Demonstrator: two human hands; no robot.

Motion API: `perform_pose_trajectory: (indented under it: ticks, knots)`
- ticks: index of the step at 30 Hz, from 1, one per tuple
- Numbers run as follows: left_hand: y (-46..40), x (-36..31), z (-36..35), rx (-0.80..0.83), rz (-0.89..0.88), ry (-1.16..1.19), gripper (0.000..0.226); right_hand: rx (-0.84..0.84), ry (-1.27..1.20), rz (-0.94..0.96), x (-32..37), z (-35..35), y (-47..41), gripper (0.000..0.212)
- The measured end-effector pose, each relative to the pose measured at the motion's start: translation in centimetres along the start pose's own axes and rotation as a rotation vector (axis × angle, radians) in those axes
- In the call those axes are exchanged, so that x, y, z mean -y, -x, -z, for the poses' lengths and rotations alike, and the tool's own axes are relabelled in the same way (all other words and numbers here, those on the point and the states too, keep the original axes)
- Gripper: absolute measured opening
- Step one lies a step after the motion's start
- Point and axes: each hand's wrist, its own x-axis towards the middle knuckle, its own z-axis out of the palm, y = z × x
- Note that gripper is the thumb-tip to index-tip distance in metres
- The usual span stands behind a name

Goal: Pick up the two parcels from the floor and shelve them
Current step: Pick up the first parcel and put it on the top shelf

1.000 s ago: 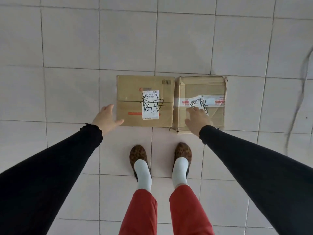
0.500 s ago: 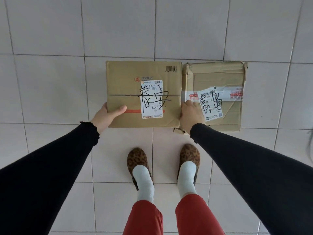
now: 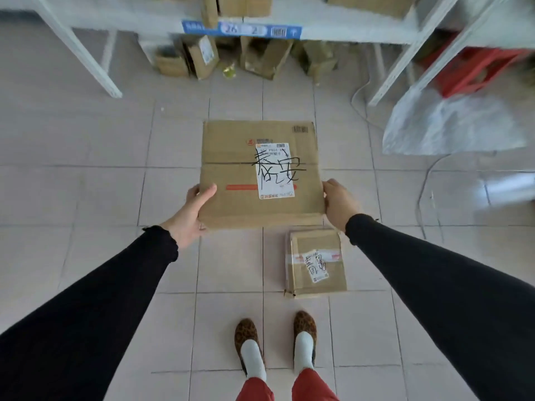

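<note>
Nearest us, our shoes (image 3: 275, 344) stand on the tiled floor (image 3: 86, 183). Just ahead of the right shoe, the small box (image 3: 317, 263) lies flat on the floor: brown cardboard, dented, taped across, with a white label marked in black handwriting. Above it we hold the large box (image 3: 260, 175) clear of the floor, level, top face up. It is brown cardboard with a taped centre seam, an orange strip, and a white shipping label overwritten in black marker. Our left hand (image 3: 189, 217) is closed around its left near corner, thumb on top, fingers underneath. Our right hand (image 3: 338, 202) clasps the right edge, fingers wrapped out of sight. The floor is pale square tile with grey grout. Beyond the large box stands a white shelf (image 3: 333, 30), blurred, with a blue tag (image 3: 241, 29) on its front rail. Cartons (image 3: 231, 57) sit under the shelf. To the right lie a clear plastic bag (image 3: 451, 125), a cable (image 3: 425, 192), and something red (image 3: 474, 70) we cannot identify.
</note>
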Motion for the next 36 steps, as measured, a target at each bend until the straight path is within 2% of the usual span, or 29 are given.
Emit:
perform_pose_trajectory:
  ticks: [4,9,12,16,21,25,29,36]
  knots:
    - [8.9,-15.0,-1.2,-0.002,-0.222,0.026,0.078,-0.196,-0.026,0.104,8.5,16.3,1.2,0.039]
    - [18.2,-29.3,-4.0,0.048,-0.460,0.119,0.037,-0.441,-0.083,0.237,16.9,31.9,3.8,0.043]
    - [21.9,-35.2,-5.4,0.110,-0.490,0.146,0.042,-0.542,-0.069,0.274,19.4,38.2,4.8,0.041]
    - [23.8,-40.7,-7.2,0.105,-0.486,0.148,0.057,-0.629,-0.032,0.283,20.7,44.1,4.5,0.037]
    - [24.1,-47.3,-10.3,0.072,-0.498,0.130,0.042,-0.704,0.069,0.269,21.3,50.7,2.3,0.039]
    - [24.1,-52.1,-11.1,0.033,-0.547,0.119,0.061,-0.744,0.087,0.296,22.3,55.0,0.8,0.038]
    - [24.2,-57.1,-10.8,0.051,-0.616,0.113,0.053,-0.781,0.150,0.311,23.7,58.5,-1.2,0.028]
    - [24.8,-65.8,-9.2,0.094,-0.699,0.138,0.052,-0.877,0.250,0.319,28.0,64.6,-4.0,0.027]
